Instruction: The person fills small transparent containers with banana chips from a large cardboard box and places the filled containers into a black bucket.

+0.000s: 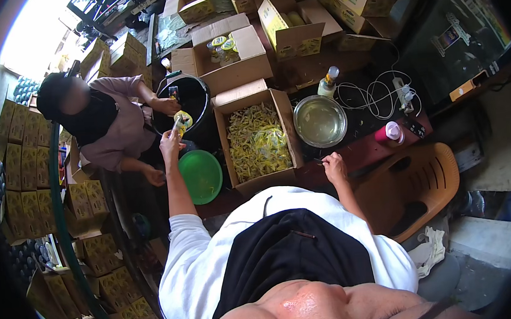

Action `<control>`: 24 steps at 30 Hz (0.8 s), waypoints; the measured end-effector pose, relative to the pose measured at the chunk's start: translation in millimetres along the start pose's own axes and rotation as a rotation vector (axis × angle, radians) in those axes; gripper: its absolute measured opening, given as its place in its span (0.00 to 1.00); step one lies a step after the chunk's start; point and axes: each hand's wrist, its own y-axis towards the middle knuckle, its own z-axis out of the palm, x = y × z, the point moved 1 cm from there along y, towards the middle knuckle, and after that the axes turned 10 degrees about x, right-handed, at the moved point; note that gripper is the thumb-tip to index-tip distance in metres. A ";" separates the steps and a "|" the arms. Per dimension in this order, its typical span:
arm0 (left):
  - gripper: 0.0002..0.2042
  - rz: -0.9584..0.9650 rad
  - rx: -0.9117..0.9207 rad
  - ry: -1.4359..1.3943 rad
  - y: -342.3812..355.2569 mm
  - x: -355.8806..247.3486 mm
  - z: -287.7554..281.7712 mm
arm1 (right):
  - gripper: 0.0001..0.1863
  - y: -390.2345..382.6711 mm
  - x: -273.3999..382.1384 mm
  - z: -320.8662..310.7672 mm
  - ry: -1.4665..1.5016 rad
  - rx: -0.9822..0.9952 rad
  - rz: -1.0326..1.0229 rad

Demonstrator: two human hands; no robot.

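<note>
A clear, yellow-labelled container [183, 120] is at left by the round black bucket [199, 95], grasped in the left hand [173, 146] — likely light, smooth, slippery if wet, best held round its sides; the right hand [334, 167] curls — grip unclear, I cannot tell

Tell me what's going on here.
The person's left hand grips a yellow-and-clear container by a black bucket, where a co-worker's hand is too. The right hand is at the table edge near a metal bowl of liquid; whether it holds anything is unclear. Between the hands sits an open carton of small yellow pieces.
</note>
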 end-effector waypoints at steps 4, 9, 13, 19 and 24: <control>0.19 0.366 -0.260 0.321 -20.5 -0.9 -9.2 | 0.03 -0.9 10.3 11.1 0.009 0.002 -0.018; 0.21 0.608 -0.449 0.548 -26.0 -0.5 -3.7 | 0.03 -3.4 6.8 10.0 -0.014 -0.003 -0.016; 0.25 0.517 -0.326 0.760 -23.5 7.9 1.7 | 0.03 -5.1 2.0 4.6 -0.029 -0.016 0.022; 0.27 0.520 -0.355 0.577 -27.9 17.3 15.3 | 0.02 -6.7 -8.5 14.9 -0.040 -0.030 0.005; 0.27 0.536 -0.364 0.466 -22.0 30.9 15.4 | 0.03 -7.8 -15.2 28.3 -0.062 0.018 0.006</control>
